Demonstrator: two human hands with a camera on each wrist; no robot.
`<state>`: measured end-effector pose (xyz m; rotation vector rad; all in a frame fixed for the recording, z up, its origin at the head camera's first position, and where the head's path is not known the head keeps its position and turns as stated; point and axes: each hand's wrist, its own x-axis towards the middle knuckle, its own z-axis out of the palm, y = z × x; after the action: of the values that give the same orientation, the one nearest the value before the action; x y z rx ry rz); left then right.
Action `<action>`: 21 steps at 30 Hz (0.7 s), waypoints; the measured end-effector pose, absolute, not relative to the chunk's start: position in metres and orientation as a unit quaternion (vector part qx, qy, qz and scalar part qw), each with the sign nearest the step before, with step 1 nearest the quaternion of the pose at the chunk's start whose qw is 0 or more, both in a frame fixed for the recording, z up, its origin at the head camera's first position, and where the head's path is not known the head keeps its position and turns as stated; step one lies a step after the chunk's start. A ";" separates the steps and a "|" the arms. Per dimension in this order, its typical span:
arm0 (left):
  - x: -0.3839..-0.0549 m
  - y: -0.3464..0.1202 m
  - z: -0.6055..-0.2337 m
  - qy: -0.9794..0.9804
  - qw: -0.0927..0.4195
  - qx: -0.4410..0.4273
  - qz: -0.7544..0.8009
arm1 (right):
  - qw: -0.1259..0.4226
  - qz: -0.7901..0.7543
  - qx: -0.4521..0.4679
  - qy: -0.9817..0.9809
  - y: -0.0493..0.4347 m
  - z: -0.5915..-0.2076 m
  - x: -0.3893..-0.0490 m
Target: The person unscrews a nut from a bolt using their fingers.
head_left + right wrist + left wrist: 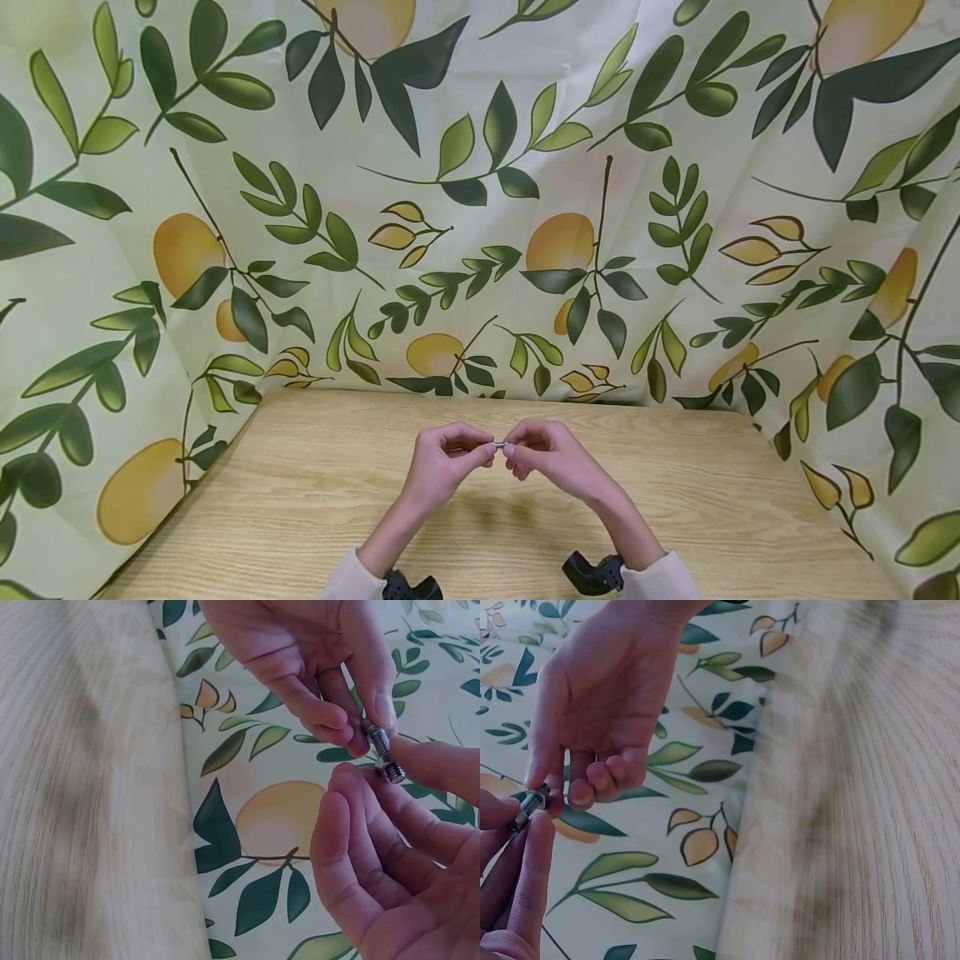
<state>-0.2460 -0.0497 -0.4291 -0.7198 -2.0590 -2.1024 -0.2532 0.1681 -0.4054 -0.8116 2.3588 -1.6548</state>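
Observation:
A small silver bolt [500, 445] is held level between both hands, above the wooden table. My left hand [444, 465] pinches one end of it between thumb and fingertips. At the other end, the thumb and index finger of my right hand [553, 457] grip it. The threaded shank of the bolt [381, 741] shows between the fingertips in the right wrist view, with a metal nut [385, 764] close to its end on my right hand's side. In the left wrist view the bolt [531, 805] is partly covered by fingers.
The wooden table [300, 492] stretches beneath both hands. A cloth [480, 250] printed with leaves and orange fruit hangs behind the table and along its sides. Black wrist-worn devices [594, 573] sit near both cuffs.

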 end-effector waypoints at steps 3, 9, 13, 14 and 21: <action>-0.246 -0.050 -0.428 -0.678 0.054 -0.236 -0.694 | 0.068 -0.553 -0.270 0.785 0.168 -0.406 -0.253; -0.246 -0.050 -0.428 -0.679 0.051 -0.235 -0.694 | 0.054 -0.550 -0.268 0.789 0.168 -0.406 -0.252; -0.246 -0.050 -0.428 -0.679 0.053 -0.238 -0.692 | 0.052 -0.547 -0.260 0.794 0.168 -0.406 -0.252; -0.246 -0.050 -0.428 -0.679 0.054 -0.239 -0.692 | 0.054 -0.548 -0.259 0.794 0.169 -0.406 -0.253; -0.245 -0.050 -0.429 -0.681 0.063 -0.245 -0.688 | 0.076 -0.552 -0.274 0.784 0.168 -0.406 -0.255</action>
<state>-0.2454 -0.0495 -0.4286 -0.7407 -2.0564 -2.0772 -0.2555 0.1684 -0.4057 -0.8224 2.3495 -1.6564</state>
